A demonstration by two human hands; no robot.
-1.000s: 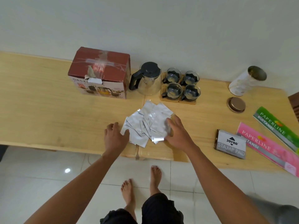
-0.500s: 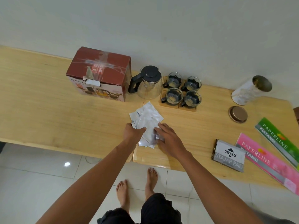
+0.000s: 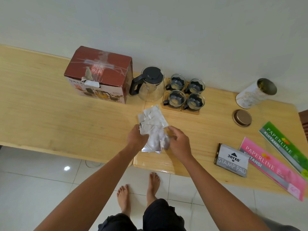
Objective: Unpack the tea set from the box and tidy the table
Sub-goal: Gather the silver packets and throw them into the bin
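Four cups (image 3: 185,95) and teapot (image 3: 150,85) behind sachets (image 3: 154,129).

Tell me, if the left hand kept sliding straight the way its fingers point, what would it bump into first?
Probably the silver packets: the left hand already touches them, its fingers pointing up and right across the pile. Beyond lie the glass cups.

**Item counts on the tabletop**

One box (image 3: 100,74), one glass teapot (image 3: 150,85), four glass cups (image 3: 185,93) at the far edge. One tin (image 3: 255,93), one loose lid (image 3: 242,117), two Paperline receipt books (image 3: 273,165), one stamp pad (image 3: 232,160) toward the right edge. Foil sachets (image 3: 153,129) overlap near the front edge; number unclear. Two hands (image 3: 137,139).
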